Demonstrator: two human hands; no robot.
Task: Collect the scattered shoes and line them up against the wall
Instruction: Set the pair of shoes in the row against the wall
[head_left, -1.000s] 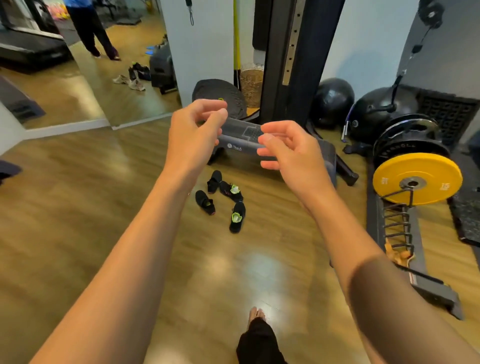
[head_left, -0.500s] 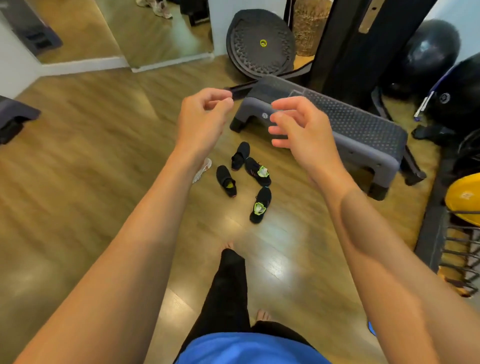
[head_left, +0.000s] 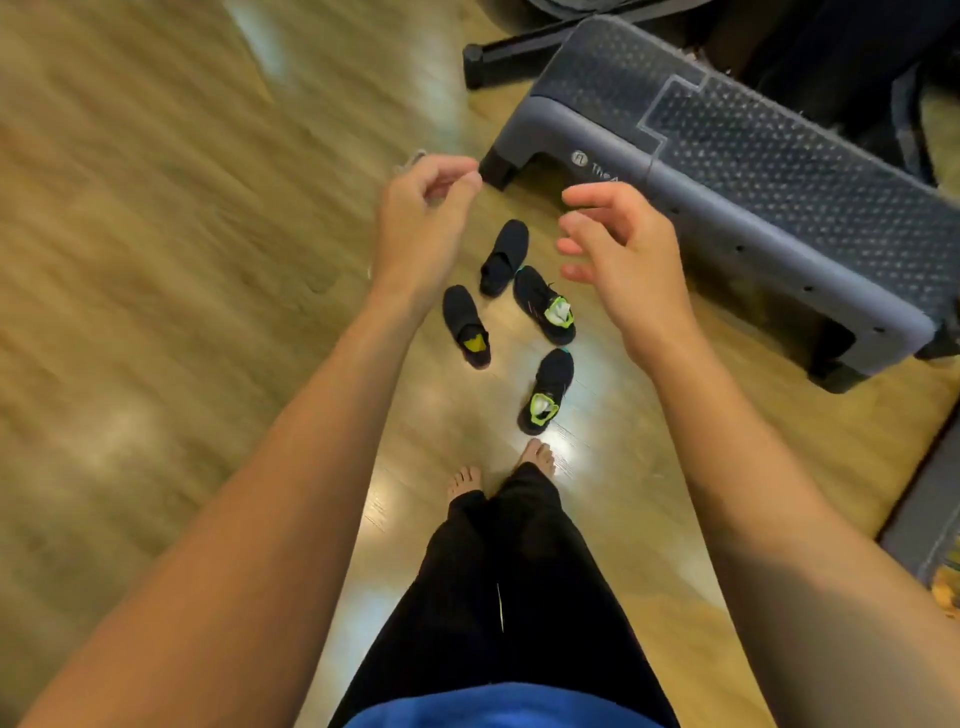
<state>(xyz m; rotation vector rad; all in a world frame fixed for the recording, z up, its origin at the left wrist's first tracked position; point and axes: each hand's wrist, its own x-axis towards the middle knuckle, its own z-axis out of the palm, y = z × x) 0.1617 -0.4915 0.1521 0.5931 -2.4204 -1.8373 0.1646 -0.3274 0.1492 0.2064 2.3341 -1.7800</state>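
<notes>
Several black shoes lie scattered on the wooden floor just ahead of my bare feet. A plain black slip-on (head_left: 505, 255) lies farthest, another black slip-on with a yellow insole (head_left: 465, 326) to its left. Two black sneakers with neon-green lining sit to the right: one (head_left: 544, 305) near the step platform, one (head_left: 546, 391) closest to my toes. A pale shoe (head_left: 412, 160) peeks out behind my left hand. My left hand (head_left: 423, 221) hovers above the shoes with fingers loosely curled, holding nothing. My right hand (head_left: 621, 257) hovers beside it, fingers relaxed, holding nothing.
A grey step platform (head_left: 769, 208) with a studded top stands on the right, close to the shoes. Dark equipment legs (head_left: 511, 52) cross the floor behind it. A dark mat edge (head_left: 924, 525) shows at the far right. Bare wooden floor (head_left: 182, 260) spreads to the left.
The view has tilted down and I have stepped closer; the shoes now lie right in front of my feet. Both hands stay raised and hold nothing, a little farther apart.
</notes>
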